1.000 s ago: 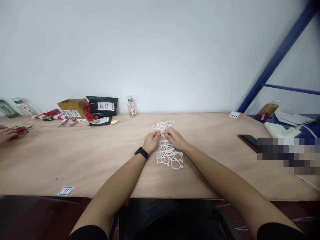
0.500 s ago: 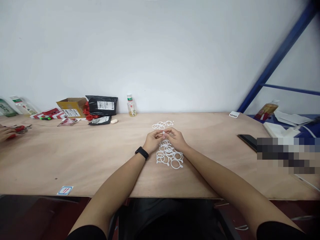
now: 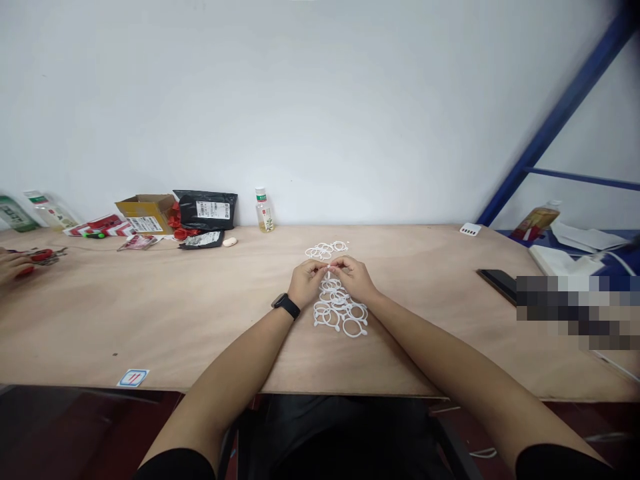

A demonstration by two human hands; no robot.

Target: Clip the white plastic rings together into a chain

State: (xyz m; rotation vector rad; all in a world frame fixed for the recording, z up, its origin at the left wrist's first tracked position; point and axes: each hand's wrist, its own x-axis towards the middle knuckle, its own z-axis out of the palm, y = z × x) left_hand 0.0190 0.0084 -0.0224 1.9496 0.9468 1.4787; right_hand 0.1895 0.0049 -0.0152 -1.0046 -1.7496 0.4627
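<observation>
My left hand (image 3: 306,279) and my right hand (image 3: 354,279) meet above the table, fingertips pinched together. Between them is a white plastic ring (image 3: 329,274), mostly hidden by the fingers; only a small part shows. Below and between my wrists lies a pile of white plastic rings (image 3: 353,327) with small tabs, several of them overlapping. Beyond my fingers lies a smaller group of similar white rings (image 3: 320,252). A black watch (image 3: 286,305) is on my left wrist.
At the back left stand a cardboard box (image 3: 145,215), a black parcel bag (image 3: 207,210) and a bottle (image 3: 265,212). Another person's hand (image 3: 13,263) is at the far left beside red-handled pliers (image 3: 43,255). A phone (image 3: 496,285) and white charger (image 3: 469,229) lie to the right.
My fingers have shifted slightly around the white piece, and less of it shows between them. Both hands stay in nearly the same place; the ring piles look unchanged.
</observation>
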